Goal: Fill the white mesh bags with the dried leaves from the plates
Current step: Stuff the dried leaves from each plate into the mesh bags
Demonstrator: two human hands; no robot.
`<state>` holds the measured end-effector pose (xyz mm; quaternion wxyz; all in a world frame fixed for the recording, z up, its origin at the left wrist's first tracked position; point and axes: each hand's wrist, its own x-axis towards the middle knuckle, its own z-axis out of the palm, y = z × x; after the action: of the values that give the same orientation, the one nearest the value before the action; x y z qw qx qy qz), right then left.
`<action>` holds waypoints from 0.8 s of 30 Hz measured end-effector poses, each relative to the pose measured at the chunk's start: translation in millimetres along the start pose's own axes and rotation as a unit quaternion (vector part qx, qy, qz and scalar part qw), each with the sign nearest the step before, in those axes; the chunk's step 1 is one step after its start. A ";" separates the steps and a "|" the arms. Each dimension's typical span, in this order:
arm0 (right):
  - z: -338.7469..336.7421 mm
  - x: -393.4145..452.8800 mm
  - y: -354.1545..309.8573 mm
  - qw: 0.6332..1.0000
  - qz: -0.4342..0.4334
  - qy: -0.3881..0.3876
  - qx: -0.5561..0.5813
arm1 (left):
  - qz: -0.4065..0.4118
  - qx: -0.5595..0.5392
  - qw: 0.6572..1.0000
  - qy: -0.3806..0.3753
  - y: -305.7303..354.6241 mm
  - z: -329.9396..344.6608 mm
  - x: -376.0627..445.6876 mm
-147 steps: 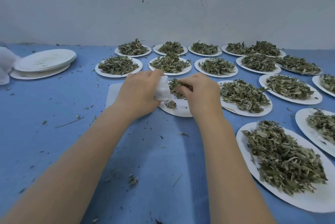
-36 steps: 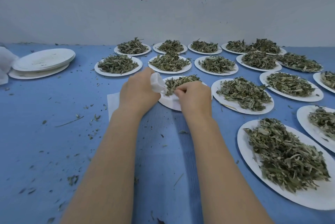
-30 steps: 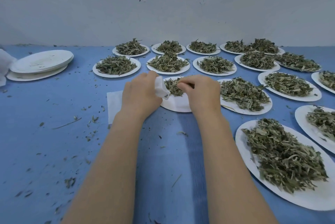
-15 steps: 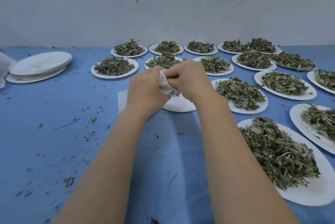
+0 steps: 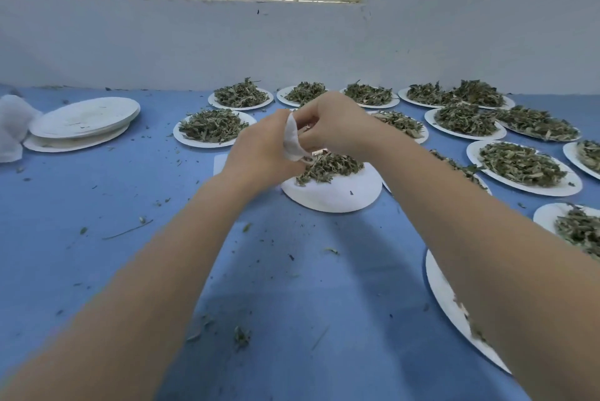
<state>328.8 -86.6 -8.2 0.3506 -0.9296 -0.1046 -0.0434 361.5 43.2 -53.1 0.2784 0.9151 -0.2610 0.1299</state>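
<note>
My left hand [image 5: 259,150] grips a small white mesh bag [image 5: 291,139] raised above a white paper plate [image 5: 337,194] that carries a small heap of dried green leaves [image 5: 329,167]. My right hand [image 5: 334,124] is at the bag's mouth with its fingers curled and pinched there; what it pinches is hidden by the fingers. Both hands hover over the far side of the plate. A corner of a flat white bag [image 5: 220,164] lies on the cloth behind my left wrist.
Several paper plates heaped with dried leaves, such as one [image 5: 212,128] at the back and one [image 5: 522,168] on the right, cover the blue cloth. Empty plates are stacked [image 5: 81,120] at far left beside white bags [image 5: 11,128]. Leaf crumbs dot the cloth. A white wall stands behind.
Both hands have lifted from the plate with the bag. My right hand came up from the leaf heap to the bag's mouth. The heap on the plate is in plain view now.
</note>
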 end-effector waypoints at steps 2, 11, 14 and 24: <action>3.6 4.4 1.7 1.000 0.014 0.015 0.016 | 0.014 0.022 1.000 -0.009 -1.0 -1.6 1.7; 4.7 -2.4 -6.9 0.989 -0.019 -0.139 -0.043 | -0.020 -0.093 0.995 0.014 -8.7 -2.8 -11.5; -1.6 -10.4 -6.8 0.985 -0.067 -0.132 -0.089 | -0.025 -0.133 0.991 0.007 -6.0 -4.0 -13.7; -9.1 -5.4 -0.6 0.974 -0.138 0.003 -0.179 | -0.009 -0.167 0.986 0.011 2.7 -1.0 -5.6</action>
<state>323.3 -93.1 -1.8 0.1690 -0.9538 -0.2216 -0.1122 355.3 44.2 -53.3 0.4314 0.8565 -0.2681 0.0918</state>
